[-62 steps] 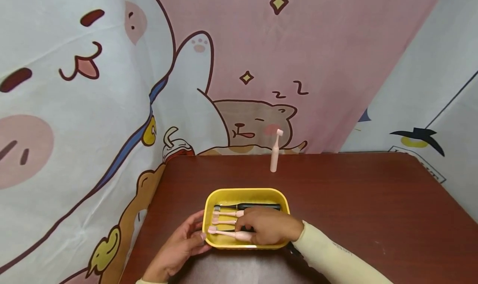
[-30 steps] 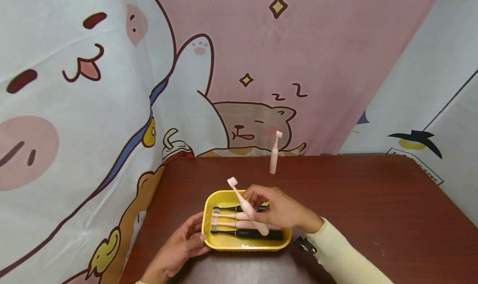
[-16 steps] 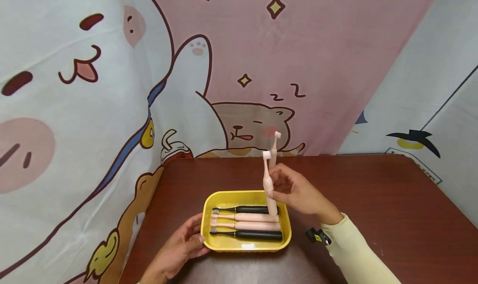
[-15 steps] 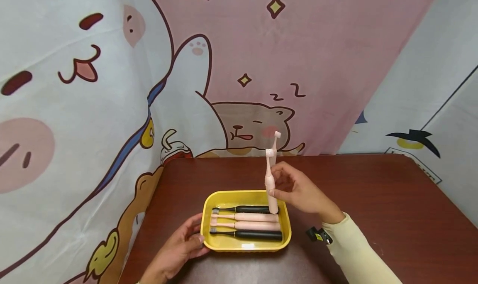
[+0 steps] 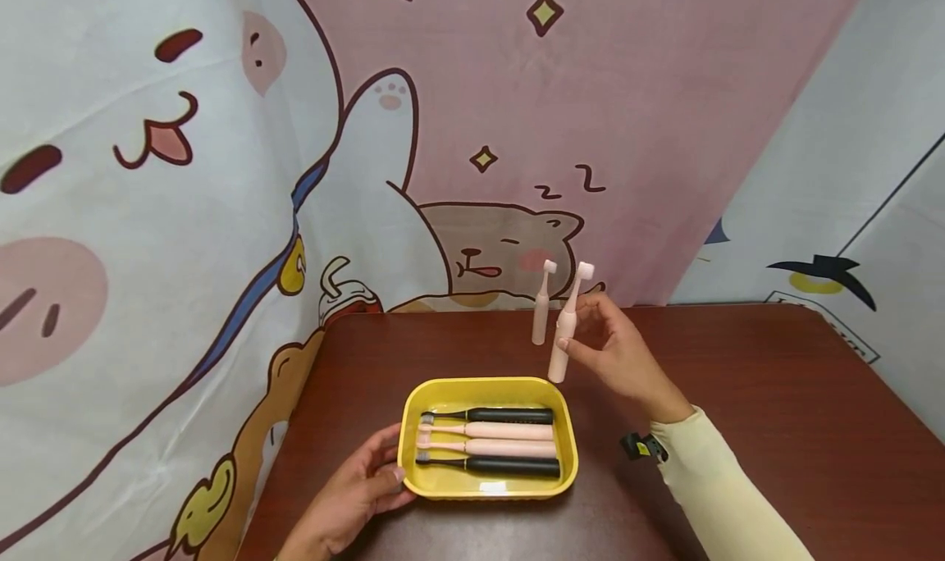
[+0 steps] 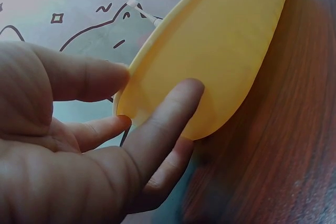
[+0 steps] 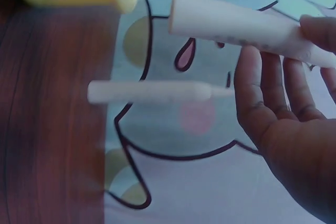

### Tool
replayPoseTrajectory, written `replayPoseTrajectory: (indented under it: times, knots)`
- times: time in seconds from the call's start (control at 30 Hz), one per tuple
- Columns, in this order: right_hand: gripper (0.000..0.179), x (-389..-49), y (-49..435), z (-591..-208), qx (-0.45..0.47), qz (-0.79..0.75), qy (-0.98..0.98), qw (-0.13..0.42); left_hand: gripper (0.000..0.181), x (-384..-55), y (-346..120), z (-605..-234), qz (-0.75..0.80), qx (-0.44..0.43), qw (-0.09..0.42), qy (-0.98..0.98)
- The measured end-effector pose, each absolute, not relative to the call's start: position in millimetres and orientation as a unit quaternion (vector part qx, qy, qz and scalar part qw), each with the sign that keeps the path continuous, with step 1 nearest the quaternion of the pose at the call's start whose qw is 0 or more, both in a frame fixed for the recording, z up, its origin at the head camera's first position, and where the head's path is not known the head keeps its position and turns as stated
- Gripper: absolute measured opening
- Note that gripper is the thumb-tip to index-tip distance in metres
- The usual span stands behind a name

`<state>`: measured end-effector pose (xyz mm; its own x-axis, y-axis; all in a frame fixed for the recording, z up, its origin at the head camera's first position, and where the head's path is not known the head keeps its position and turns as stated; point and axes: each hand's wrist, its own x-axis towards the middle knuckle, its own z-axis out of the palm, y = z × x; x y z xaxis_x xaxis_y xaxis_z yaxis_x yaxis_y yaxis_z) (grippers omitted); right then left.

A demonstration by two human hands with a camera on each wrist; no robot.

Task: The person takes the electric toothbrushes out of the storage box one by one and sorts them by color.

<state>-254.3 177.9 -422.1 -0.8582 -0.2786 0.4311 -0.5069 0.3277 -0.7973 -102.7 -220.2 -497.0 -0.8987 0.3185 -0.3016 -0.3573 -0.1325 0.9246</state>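
Note:
My right hand (image 5: 623, 356) pinches a pale pink electric toothbrush (image 5: 563, 344) between thumb and fingers, head up and slightly tilted, beyond the yellow tray (image 5: 487, 492). In the right wrist view the handle (image 7: 231, 27) of this toothbrush crosses the fingers. Just left of it, another pink electric toothbrush (image 5: 540, 319) stands upright on the table. My left hand (image 5: 354, 491) holds the tray's left end, thumb at the rim, fingers against the outer wall (image 6: 210, 61). Inside lie two pink toothbrushes (image 5: 509, 431) between a far black toothbrush (image 5: 517, 416) and a near black toothbrush (image 5: 517, 466).
The brown wooden table (image 5: 746, 397) extends on both sides of the tray. A cartoon-printed cloth (image 5: 650, 118) hangs behind the table's far edge and along its left side. A small black device (image 5: 644, 446) sits at the right wrist.
My right hand has taken the pink toothbrush out of the tray, turned it upright and carried it away and rightward beside the standing one. My left hand stays at the tray.

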Motion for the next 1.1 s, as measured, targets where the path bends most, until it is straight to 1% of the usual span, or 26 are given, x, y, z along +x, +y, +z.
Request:
replayPoseTrajectory:
  times: [0.17, 0.37, 0.7, 0.93, 1.1]
  knots:
    - [0.045, -275, 187, -437, 0.226, 0.523, -0.811, 0.138, 0.073, -102, -221, -497, 0.753, -0.022, 0.225, 0.618]
    - [0.048, -294, 191, -454, 0.187, 0.525, -0.818, 0.141, 0.073, -102, -221, -497, 0.754, -0.026, 0.227, 0.616]
    - [0.047, -330, 190, -476, 0.166, 0.509, -0.826, 0.176, 0.074, -103, -221, -498, 0.752, -0.042, 0.233, 0.616]
    - [0.048, -342, 190, -485, 0.144, 0.500, -0.838, 0.163, 0.074, -102, -222, -497, 0.751, -0.041, 0.237, 0.615]
    - [0.047, -347, 192, -491, 0.151, 0.495, -0.841, 0.156, 0.074, -103, -221, -498, 0.753, -0.038, 0.235, 0.614]
